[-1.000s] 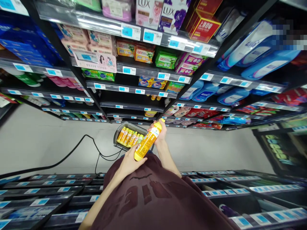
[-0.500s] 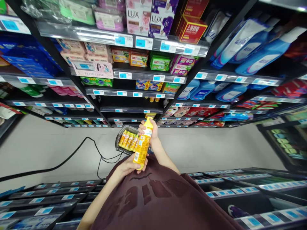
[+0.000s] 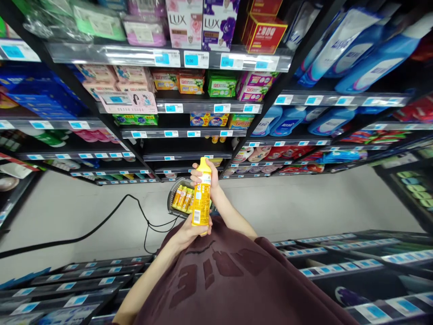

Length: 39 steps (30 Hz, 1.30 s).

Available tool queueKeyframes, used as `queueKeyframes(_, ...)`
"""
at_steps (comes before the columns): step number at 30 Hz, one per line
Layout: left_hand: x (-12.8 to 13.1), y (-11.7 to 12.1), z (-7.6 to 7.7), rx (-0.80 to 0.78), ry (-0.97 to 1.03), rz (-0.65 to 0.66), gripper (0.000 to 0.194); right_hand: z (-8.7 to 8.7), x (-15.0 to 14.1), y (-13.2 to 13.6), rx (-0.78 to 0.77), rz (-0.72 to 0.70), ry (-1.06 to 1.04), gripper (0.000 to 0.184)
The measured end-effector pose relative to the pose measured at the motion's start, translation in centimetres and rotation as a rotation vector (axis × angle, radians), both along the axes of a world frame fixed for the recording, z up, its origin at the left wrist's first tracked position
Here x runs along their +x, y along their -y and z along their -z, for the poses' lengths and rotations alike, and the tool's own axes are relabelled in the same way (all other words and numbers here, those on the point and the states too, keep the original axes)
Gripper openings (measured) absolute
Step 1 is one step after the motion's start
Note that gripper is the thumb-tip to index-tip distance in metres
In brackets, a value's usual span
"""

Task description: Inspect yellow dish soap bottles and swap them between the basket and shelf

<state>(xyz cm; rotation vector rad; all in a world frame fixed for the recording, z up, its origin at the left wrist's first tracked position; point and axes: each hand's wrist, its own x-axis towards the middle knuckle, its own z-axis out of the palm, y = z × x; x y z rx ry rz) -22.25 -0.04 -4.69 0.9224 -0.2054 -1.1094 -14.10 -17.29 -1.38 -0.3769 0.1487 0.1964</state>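
Both hands hold one yellow bottle (image 3: 202, 198) with a yellow cap in front of my body. Its printed label, with a white barcode patch low down, faces up at me. My left hand (image 3: 192, 232) is closed around the base end. Around the neck, just below the cap, wrap the fingers of my right hand (image 3: 210, 176). A dark grey basket (image 3: 170, 198) stands on the floor behind and left of the bottle. Several similar yellow bottles (image 3: 182, 198) stand in it, some hidden by the held bottle and my hands.
Shelves rise ahead with boxed soaps (image 3: 221, 85) and blue detergent bottles (image 3: 287, 122). A black cable (image 3: 101, 221) runs across the grey floor (image 3: 291, 198) on the left, near the basket. Another shelf row (image 3: 324, 255) lies close behind me.
The held bottle has turned from a slant to more upright in view, its cap shifting slightly left and up. Both hands keep their hold. The whole view has shifted a little.
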Motion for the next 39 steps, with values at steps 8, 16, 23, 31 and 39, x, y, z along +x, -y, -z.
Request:
queueKeyframes(8, -0.2, 0.2, 0.2, 0.111, 0.016, -0.058, 0.048, -0.1, 0.9, -0.3, -0.011, -0.014, -0.009, 0.049)
queueKeyframes(16, 1.2, 0.1, 0.2, -0.042, -0.089, 0.040, 0.046, -0.1, 1.4, 0.1, -0.075, -0.033, 0.027, 0.041)
queueKeyframes(23, 1.7, 0.1, 1.4, 0.040, -0.125, 0.047, 0.050, -0.3, 1.0, 0.7, -0.277, 0.008, -0.057, 0.034)
queueKeyframes(31, -0.4, 0.2, 2.8, 0.351, 0.081, -0.061, 0.047, 1.9, -1.3, 1.2, -0.328, 0.091, -0.154, 0.029)
queueKeyframes(39, -1.4, 0.3, 2.1, 0.448, 0.171, -0.042, 0.051, 2.9, -2.2, 2.2, -0.248, 0.079, -0.138, 0.030)
